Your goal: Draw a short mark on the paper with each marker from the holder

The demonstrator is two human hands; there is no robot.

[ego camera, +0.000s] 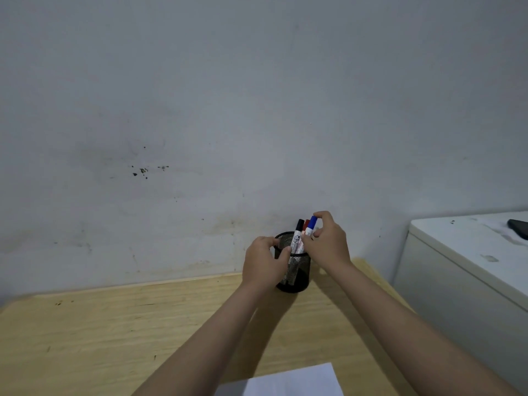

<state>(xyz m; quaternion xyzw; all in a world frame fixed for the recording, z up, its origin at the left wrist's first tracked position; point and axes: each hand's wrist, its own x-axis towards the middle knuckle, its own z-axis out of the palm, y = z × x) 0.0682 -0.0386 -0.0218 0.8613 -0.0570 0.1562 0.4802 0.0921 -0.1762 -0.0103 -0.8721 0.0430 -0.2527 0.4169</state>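
Head view, 1 frame: wooden table (120, 324) against a stained grey wall (200, 110), with a black mesh holder (294, 277) standing near the table's far edge. 3 markers upright in the holder, caps up: black-capped marker (298, 235) on the left, red-capped marker (306, 224) behind and mostly hidden, blue-capped marker (312, 226) on the right. Printed label on the black-capped marker's white barrel, a small blue logo and fine lines of text, too small and blurred to read; no brand legible on any barrel. Left hand (264, 262) wrapped around the holder's left side, thumb on the near wall and fingers curled at the rim, gripping it. Right hand (325, 241) at the marker tops, thumb and fingertips pinched on the blue-capped marker, index finger arched over its cap. White paper (297, 380) flat on the table at the bottom edge of the frame, between the forearms, well apart from the holder, partly cut off. White cabinet (457, 275) just beside the table on the right, with a dark flat object (518, 227) on its top, cropped by the frame edge.
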